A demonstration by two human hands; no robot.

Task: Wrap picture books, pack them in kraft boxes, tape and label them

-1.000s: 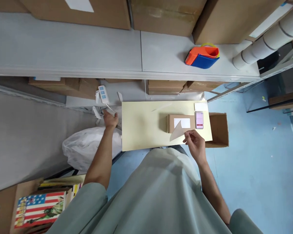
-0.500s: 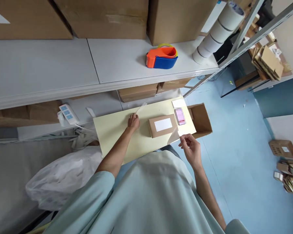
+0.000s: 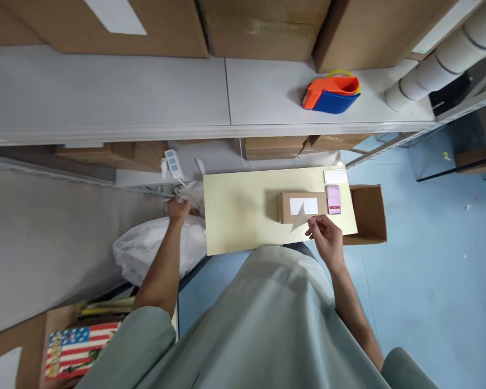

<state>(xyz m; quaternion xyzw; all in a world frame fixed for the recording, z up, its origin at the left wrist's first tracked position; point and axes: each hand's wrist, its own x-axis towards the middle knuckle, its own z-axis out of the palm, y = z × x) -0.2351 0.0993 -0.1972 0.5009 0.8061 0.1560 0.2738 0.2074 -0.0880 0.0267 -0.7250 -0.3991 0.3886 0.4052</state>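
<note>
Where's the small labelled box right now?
In the head view, the small labelled box sits on the right half of the pale yellow tabletop, just left of the phone and beyond the right hand.

Free tabletop [image 3: 238,213] left of carton [image 3: 295,205]

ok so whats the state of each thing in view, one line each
Small carton: closed, labelled on top
Phone: screen lit
Carton beyond phone: open
Plastic bag: bulging
Tape dispenser: unheld
Power strip: corded, power can't be told
Right hand: pinching thin sheet
Left hand: grip can't be told
</note>
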